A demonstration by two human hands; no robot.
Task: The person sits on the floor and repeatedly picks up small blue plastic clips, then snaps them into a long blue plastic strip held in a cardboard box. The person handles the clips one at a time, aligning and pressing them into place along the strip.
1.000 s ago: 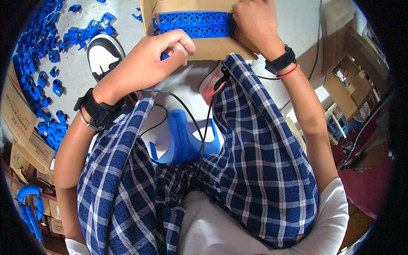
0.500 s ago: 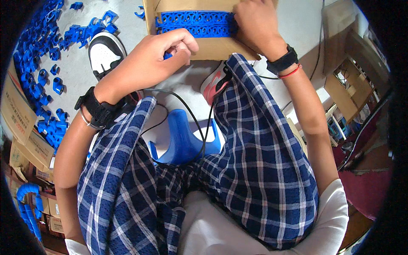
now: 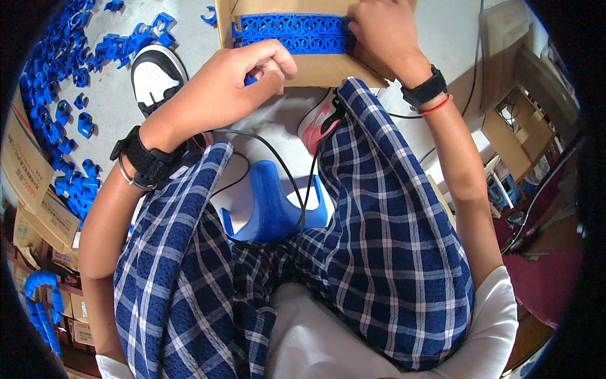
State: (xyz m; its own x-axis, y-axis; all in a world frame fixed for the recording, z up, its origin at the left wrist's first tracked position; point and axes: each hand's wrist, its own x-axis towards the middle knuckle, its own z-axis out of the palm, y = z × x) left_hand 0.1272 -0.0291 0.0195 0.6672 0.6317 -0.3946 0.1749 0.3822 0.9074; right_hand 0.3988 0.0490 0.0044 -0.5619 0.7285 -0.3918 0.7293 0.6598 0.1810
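An open cardboard box [image 3: 309,71] stands ahead of my knees. Inside it, blue plastic pipe clips [image 3: 293,35] are packed in two neat rows. Over the box's near left corner, my left hand [image 3: 252,72] is closed with curled fingers; a bit of a blue clip [image 3: 250,80] shows beneath its thumb. My right hand [image 3: 386,31] reaches into the box's right side, its bent fingers at the right end of the rows. Its fingertips are partly hidden, so whatever they may grip cannot be made out.
Many loose blue clips [image 3: 85,124] lie scattered on the floor at left, beside cardboard cartons [image 3: 44,221]. A blue plastic stool [image 3: 268,208] shows between my legs, with a black cable [image 3: 278,155] crossing over it. More brown boxes [image 3: 517,136] stand at right.
My right hand has shifted slightly to the right at the end of the clip rows. My left hand stays closed in nearly the same place.
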